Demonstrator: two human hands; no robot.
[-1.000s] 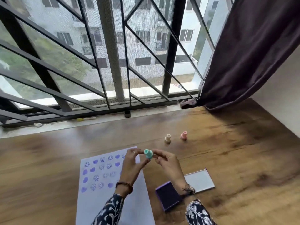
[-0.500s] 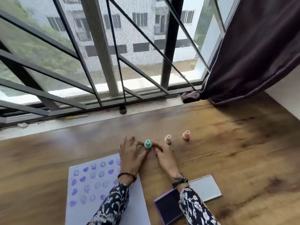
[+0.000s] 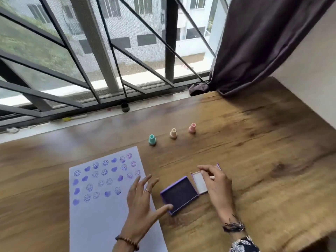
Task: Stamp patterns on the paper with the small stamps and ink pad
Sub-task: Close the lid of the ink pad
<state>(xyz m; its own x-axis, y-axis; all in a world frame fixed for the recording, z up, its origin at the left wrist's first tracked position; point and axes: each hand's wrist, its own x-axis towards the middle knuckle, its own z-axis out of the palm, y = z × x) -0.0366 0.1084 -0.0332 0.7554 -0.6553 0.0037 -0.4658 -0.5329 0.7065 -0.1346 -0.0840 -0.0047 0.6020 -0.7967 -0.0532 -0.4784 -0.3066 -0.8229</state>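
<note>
White paper [image 3: 101, 224] with rows of purple smiley and heart prints lies on the wooden table [image 3: 254, 160]. The open purple ink pad [image 3: 179, 194] sits just right of it, its white lid [image 3: 200, 184] beside it. My left hand [image 3: 140, 202] is spread open over the paper's right edge, thumb tip at the pad's near corner. My right hand [image 3: 218, 186] curls over the lid, thumb and fingers on its far corners. A teal stamp [image 3: 152, 139], a beige stamp [image 3: 173, 133] and a pink stamp [image 3: 192, 128] stand upright in a row farther back.
A barred window runs along the table's far side, with a small dark cap [image 3: 125, 107] and a yellow item [image 3: 67, 119] on the sill. A dark curtain [image 3: 263, 42] hangs at the back right. A wall borders the table on the right.
The teal stamp went from both hands to the table, left of the beige one. Both hands drew back toward me: the left over the paper, the right onto the lid.
</note>
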